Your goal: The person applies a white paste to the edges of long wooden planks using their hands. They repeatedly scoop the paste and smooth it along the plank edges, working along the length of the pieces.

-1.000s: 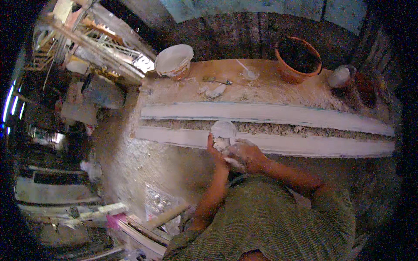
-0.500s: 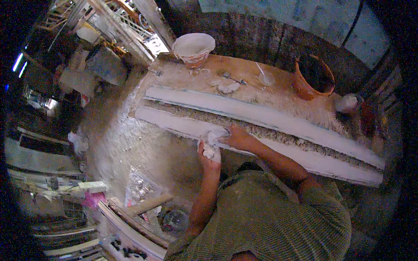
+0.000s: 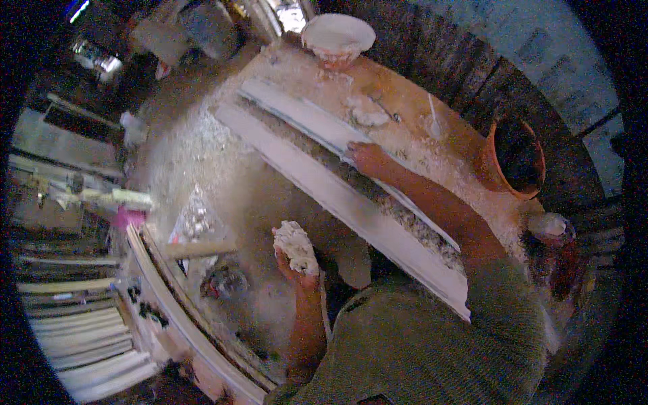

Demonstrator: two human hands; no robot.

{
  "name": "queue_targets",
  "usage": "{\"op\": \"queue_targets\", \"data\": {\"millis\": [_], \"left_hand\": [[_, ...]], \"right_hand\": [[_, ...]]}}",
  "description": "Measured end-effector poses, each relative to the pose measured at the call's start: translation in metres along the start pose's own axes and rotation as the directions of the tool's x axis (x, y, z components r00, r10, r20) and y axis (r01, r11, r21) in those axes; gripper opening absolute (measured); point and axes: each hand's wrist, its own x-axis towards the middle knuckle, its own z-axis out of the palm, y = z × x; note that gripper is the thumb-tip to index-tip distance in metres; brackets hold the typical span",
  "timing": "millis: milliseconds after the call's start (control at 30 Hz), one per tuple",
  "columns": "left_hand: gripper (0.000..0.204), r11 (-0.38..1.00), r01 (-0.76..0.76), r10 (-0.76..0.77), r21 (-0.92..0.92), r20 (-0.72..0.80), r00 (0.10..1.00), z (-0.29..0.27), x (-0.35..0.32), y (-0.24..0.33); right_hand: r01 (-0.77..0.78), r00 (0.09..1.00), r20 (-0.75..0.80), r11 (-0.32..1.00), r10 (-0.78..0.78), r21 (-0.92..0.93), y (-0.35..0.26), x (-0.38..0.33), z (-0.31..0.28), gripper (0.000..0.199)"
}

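Two long white plaster mouldings lie side by side on a dusty workbench, running from the far left toward the near right. The right hand is stretched out flat, fingers open, palm pressed on the farther moulding about midway along it. The left hand is held low and near, off the bench, its fingers closed around a crumpled white wad of plaster-soaked fibre that bulges above the fist. That wad hangs over the plaster-spattered floor, well apart from both mouldings. At the far end of the bench stands a round white plaster-coated bowl. To the right, near the bench's edge, sits an orange-brown plastic bucket with a dark inside. Small white lumps of plaster lie on the bench between bowl and bucket. At the near left, more long pale mouldings are stacked.
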Motion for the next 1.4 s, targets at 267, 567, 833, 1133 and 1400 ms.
{"op": "queue_targets", "data": {"millis": [267,567,833,1133,1400], "left_hand": [[0.048,0.676,-0.264,0.524,0.688,-0.197,0.829,0.007,-0.193,-0.056],[0.046,0.902,-0.286,0.360,0.325,-0.196,0.912,0.002,-0.324,-0.136],[0.041,0.999,-0.038,0.037,-0.002,-0.182,0.983,-0.048,-0.486,-0.222],[0.041,0.985,-0.161,0.170,0.056,-0.341,0.925,-0.100,-0.660,-0.293],[0.047,0.719,-0.107,0.371,0.687,-0.250,0.894,-0.154,-0.738,-0.414]], "right_hand": [[0.144,0.959,0.250,0.989,-0.135,-0.018,0.020,-0.042,-0.029,0.024],[0.046,0.976,0.215,0.999,-0.045,0.001,0.047,-0.321,-0.083,0.033],[-0.051,0.916,0.383,0.982,0.118,-0.181,0.082,-0.642,-0.146,0.035],[-0.049,0.905,0.408,0.981,0.123,-0.187,0.120,-0.963,-0.215,0.027],[0.052,0.900,0.434,0.981,0.034,-0.186,0.155,-1.260,-0.264,0.027]]}}
